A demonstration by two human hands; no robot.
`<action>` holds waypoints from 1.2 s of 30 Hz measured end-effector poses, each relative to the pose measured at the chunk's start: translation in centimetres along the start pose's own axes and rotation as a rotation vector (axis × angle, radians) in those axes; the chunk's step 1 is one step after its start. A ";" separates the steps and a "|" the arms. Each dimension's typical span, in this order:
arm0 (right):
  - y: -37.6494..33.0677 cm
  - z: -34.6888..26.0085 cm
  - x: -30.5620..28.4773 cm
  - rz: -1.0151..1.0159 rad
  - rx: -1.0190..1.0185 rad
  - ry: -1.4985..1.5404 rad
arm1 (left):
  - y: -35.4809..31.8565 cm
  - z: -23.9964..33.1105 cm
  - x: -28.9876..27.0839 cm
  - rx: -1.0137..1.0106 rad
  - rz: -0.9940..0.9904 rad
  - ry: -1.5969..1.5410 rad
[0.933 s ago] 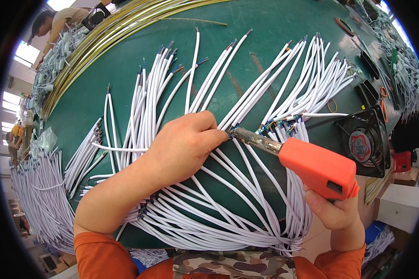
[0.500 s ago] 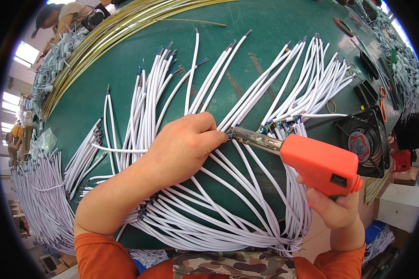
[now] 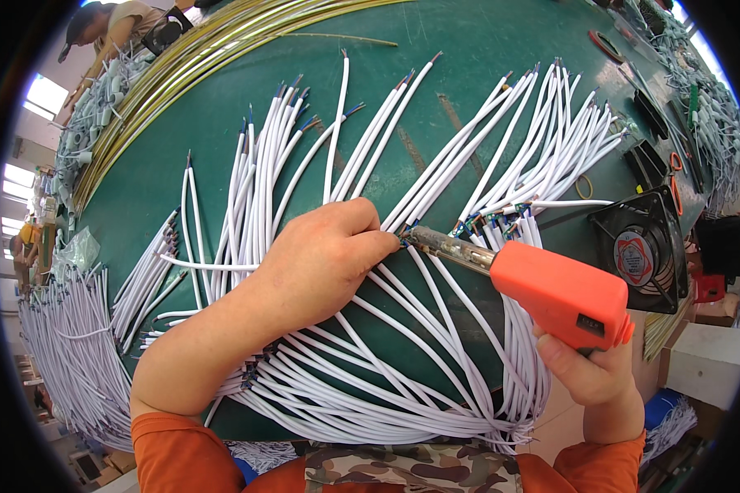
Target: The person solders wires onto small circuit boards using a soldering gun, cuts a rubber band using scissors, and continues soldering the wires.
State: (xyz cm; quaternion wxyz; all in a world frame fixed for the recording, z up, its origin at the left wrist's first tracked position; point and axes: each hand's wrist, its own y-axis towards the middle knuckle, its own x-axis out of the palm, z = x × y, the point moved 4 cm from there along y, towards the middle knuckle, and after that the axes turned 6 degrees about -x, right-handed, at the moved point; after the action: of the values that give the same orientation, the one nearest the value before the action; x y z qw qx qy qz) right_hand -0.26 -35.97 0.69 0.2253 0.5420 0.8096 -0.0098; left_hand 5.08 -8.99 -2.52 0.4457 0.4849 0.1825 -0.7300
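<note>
My right hand is wrapped round the handle of an orange soldering gun, whose metal barrel points left. The barrel's tip meets the thin coloured wire ends right at my left fingertips. My left hand is closed in a pinch on the end of a white cable; the fingers hide exactly how it is held. White cables curve from around this spot toward me, gathered near the table's front edge. More white cables with stripped coloured ends fan out beyond my left hand.
A black square fan stands to the right of the soldering gun. Orange-handled scissors lie behind it. Long yellowish rods lie along the far left of the green table. A dense cable bundle sits at left; another person works beyond.
The soldering gun and my right hand have shifted very slightly left. My left hand keeps its pinch at almost the same spot, and the gun's tip stays by its fingertips.
</note>
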 end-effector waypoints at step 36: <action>-3.9 0.1 -1.4 0.290 0.322 0.236 | -3.7 1.3 -1.8 0.006 -0.026 0.110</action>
State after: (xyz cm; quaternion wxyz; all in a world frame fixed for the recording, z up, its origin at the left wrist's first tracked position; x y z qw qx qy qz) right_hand -3.22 -38.84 0.20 0.0390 0.6790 0.7319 -0.0431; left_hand 1.58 -7.03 -0.95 0.4241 0.5234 0.2110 -0.7083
